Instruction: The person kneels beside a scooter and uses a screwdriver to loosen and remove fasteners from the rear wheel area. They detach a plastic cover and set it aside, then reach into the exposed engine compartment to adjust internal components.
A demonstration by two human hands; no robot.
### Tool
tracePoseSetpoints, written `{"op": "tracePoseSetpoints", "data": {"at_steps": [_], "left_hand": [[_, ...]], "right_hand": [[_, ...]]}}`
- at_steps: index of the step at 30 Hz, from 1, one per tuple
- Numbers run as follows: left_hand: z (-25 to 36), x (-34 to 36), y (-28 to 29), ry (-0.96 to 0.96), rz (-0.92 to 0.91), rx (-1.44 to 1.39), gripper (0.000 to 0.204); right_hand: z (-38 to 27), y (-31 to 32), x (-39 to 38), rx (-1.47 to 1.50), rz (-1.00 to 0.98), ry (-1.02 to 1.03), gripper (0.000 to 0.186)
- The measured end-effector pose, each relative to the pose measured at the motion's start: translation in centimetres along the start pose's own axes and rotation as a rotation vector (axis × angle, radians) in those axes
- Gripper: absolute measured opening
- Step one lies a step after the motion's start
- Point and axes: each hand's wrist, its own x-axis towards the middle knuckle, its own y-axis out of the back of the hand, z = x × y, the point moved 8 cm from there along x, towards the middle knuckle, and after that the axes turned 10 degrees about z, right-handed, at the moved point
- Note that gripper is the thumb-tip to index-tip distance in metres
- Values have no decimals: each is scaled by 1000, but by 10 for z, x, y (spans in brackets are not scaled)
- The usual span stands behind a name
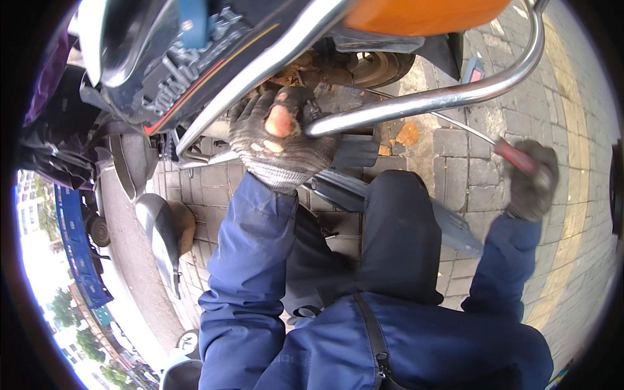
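Note:
My left hand (283, 136), in a worn, holed grey glove, is curled among dirty metal parts beneath the motorcycle (169, 91), beside the chrome crash bar (422, 107); what its fingers grip is hidden. My right hand (532, 182), in a dark glove, is closed on the red handle of a screwdriver (517, 156), out to the right above the paving. The thin shaft points up and left, passing behind the crash bar toward the area by my left hand.
Rust-coloured debris (406, 135) lies on the paving (481, 175). A long grey panel (455, 227) lies by my knee, and a loose black-and-silver part (159, 227) at the left. An orange panel (422, 13) overhangs the top. A blue truck (81, 240) stands along the road.

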Motion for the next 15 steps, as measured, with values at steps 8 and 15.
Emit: {"op": "tracePoseSetpoints", "data": {"at_steps": [8, 15], "left_hand": [[-14, -7, -5, 141, -134, 131, 62], [-23, -12, -13, 232, -252, 153, 64]], "right_hand": [[-214, -61, 60, 329, -730, 179, 32], [-172, -213, 1, -376, -621, 577, 27]]}}
